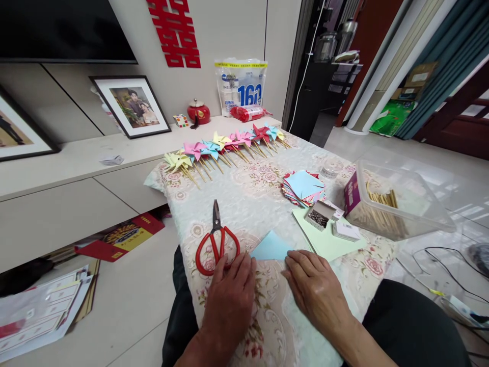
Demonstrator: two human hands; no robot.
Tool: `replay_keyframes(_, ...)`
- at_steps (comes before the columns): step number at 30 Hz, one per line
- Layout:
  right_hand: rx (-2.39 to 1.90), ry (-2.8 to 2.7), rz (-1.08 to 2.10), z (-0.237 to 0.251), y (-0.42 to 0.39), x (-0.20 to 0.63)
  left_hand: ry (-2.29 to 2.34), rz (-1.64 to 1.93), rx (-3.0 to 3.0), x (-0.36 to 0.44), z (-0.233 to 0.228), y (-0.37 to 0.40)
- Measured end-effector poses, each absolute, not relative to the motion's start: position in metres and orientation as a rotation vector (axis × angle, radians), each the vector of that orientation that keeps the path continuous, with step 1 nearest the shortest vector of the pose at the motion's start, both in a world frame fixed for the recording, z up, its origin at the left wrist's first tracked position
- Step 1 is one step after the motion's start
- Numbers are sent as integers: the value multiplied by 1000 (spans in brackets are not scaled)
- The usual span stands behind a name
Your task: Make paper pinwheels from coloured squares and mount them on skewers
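Note:
A folded triangle of light blue paper [272, 246] lies on the cloth-covered table, its point facing away from me. My left hand [234, 285] rests palm down with fingers stretched out, the index fingertip at the triangle's left corner. Just beyond the left fingers, red-handled scissors [216, 237] lie with blades closed and pointing away; the hand is by their handles. My right hand [315, 280] is closed over the triangle's right corner, fingers together and pressing it to the cloth. That corner is hidden under the fingers.
Several paper pinwheels on sticks [221, 150] lie along the far edge. To the right are a stack of coloured paper squares [304, 186], green sheets [332, 248], an open box of small metal pins [319, 216], a white box [346, 231] and a clear plastic tub [424, 216] of sticks.

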State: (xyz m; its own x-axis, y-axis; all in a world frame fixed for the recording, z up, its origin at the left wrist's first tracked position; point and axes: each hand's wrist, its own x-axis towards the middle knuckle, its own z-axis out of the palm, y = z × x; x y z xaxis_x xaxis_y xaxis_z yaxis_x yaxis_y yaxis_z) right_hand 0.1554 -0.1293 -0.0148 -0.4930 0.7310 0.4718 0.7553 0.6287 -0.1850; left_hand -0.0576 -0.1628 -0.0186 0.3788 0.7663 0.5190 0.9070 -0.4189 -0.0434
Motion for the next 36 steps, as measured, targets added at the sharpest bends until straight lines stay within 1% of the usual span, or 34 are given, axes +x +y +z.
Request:
replay_keyframes(5, -1211, -2259, -34, -14, -128, 157, -1489, -668, -2242, -53, -15, -168)
replay_keyframes(9, -1220, -2237, 12, -12, -126, 159, -1400, -757, -2285, -34, -16, -173)
replay_keyframes(17, -1219, -2225, 59, -14, -123, 160, -1504, -525, -2349, -5, -21, -163)
replay_keyframes(22, -1186, -2179, 113, -13, -123, 161, -1514, -487, -2363, -6, -22, -161)
replay_keyframes(25, -1109, -2107, 192, -11, -122, 162, -1487, -604, -2392, -14, -26, -161)
replay_keyframes(30, -1073, -1916, 381, -8, -117, 171, -1551, -950, -2512, -37, -29, -163)
replay_keyframes(33, -1111, -1779, 527, -9, -113, 177, -1522, -1145, -2649, -47, -19, -165)
replay_keyframes(36, -1045, -1707, 714, -12, -110, 180, -1415, -1400, -2744, -51, -6, -166)
